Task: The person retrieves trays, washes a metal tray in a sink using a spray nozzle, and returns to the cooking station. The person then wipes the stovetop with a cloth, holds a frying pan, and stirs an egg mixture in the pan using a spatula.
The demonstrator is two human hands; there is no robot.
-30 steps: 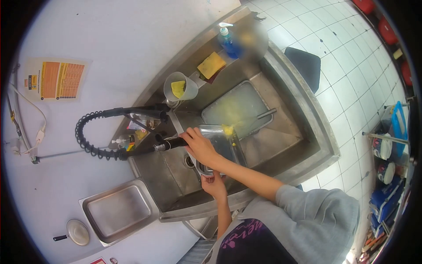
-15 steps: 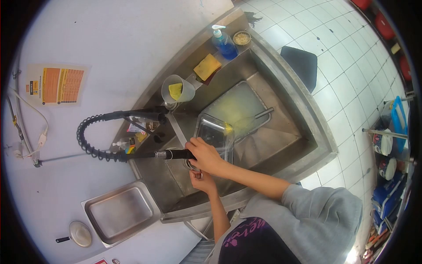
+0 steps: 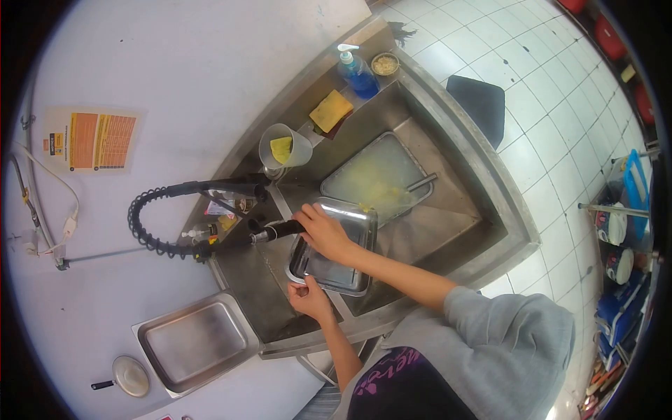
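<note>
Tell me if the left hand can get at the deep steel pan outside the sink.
Probably yes. Only the sink rim seems to lie between the left hand and the steel pan, though that hand would first have to let go of the tray.

Sink unit, steel, two basins; back ledge and right-hand basin loaded.
Sink (image 3: 500, 164): bare metal rim, divider (image 3: 343, 306) between basins. Back ledge (image 3: 367, 103), from far corner: small round bowl (image 3: 385, 64), pale contents; pump bottle (image 3: 360, 78), blue liquid, just beside bowl; yellow sponge (image 3: 331, 110) over a dark red pad (image 3: 340, 127); translucent cup (image 3: 299, 145), yellow piece (image 3: 281, 149) inside, its support unclear. Nearer end of ledge: cluster of small packets and bottles (image 3: 222, 210), partly hidden by hose, details too small to read. Right-hand basin floor (image 3: 458, 217): large shallow tray (image 3: 348, 168) holding cloudy yellowish water, utensil handle (image 3: 422, 182) projecting past its rim.
</note>
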